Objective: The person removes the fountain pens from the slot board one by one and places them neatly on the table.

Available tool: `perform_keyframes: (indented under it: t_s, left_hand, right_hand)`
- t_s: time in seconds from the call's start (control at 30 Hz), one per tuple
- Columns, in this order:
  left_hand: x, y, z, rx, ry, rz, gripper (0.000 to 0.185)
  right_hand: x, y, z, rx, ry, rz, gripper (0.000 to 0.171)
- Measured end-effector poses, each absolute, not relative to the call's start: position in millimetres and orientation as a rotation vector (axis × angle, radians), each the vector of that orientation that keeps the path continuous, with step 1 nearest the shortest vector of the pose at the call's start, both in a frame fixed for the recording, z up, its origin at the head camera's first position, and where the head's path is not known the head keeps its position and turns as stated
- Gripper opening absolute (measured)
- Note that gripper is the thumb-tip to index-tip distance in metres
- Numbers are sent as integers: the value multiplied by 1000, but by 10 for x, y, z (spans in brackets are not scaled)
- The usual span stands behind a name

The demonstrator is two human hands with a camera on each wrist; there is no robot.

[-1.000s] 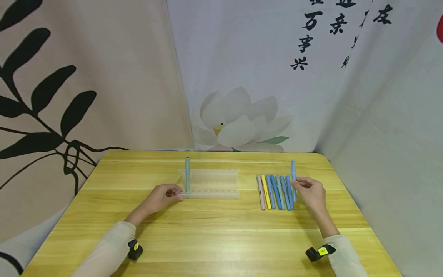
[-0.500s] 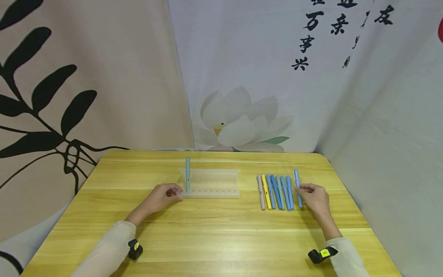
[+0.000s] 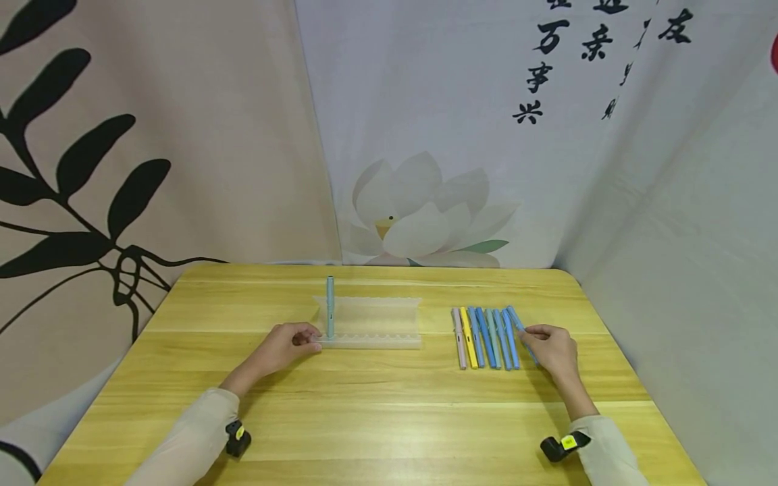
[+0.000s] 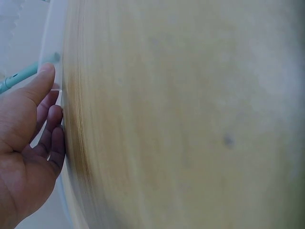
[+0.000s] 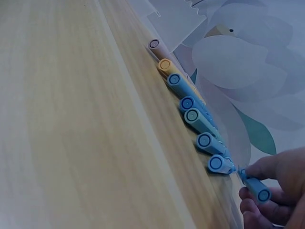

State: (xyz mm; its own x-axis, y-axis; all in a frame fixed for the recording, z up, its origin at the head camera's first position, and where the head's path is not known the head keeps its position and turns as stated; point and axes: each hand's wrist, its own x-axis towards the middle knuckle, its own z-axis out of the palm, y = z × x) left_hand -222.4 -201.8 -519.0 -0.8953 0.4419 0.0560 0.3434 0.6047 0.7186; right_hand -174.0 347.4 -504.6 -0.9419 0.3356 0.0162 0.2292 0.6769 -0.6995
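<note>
Translucent plastic makes up the long, low pen rack (image 3: 371, 322) that sits left of centre on your yellow wooden table (image 3: 365, 418); it holds a single pale teal pen (image 3: 329, 306), upright in the slot at its far-left end, and the other slots hold nothing. Your left hand (image 3: 281, 347) rests on the table against the rack's near-left corner, fingers loosely curled with the tips touching the plastic and gripping nothing. Your left wrist view shows what the head view cannot: the thumb (image 4: 40, 83) lies right by the foot of the teal pen, though most of that picture is blurred tabletop.

To the right, well apart from the rack, a row of seven capped pens (image 3: 485, 336) lies flat side by side: pink, yellow, then blues and one pale green. Just beyond its right end your right hand (image 3: 554, 351) pinches a light blue capped pen (image 3: 521, 327) between thumb and fingers; it lies slanted, its far end touching the row. The right wrist view shows the pens' round end caps in line and this pen's end (image 5: 258, 190) held in your fingertips. Printed fabric backdrops (image 3: 425, 135) close off the table on the far side and both flanks.
</note>
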Motion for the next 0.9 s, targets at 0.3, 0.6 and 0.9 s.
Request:
perform_keyframes:
  t_s: [0.3,0.6,0.9]
  left_hand:
    - [-2227,-2025,-5195,660,2699,1165,20]
    - [-2223,-2018,-5200,664,2699,1178,19]
    - [-2231,-2022,-5193,675,2701,1169,19]
  right_hand:
    - [-1723,3479,-5041,-457,-2745,1097,39]
    - [-1728,3482,-5057,-449,-2784,1095,38]
    - [-1750,3494,-5040,-445,-2795,1067,39]
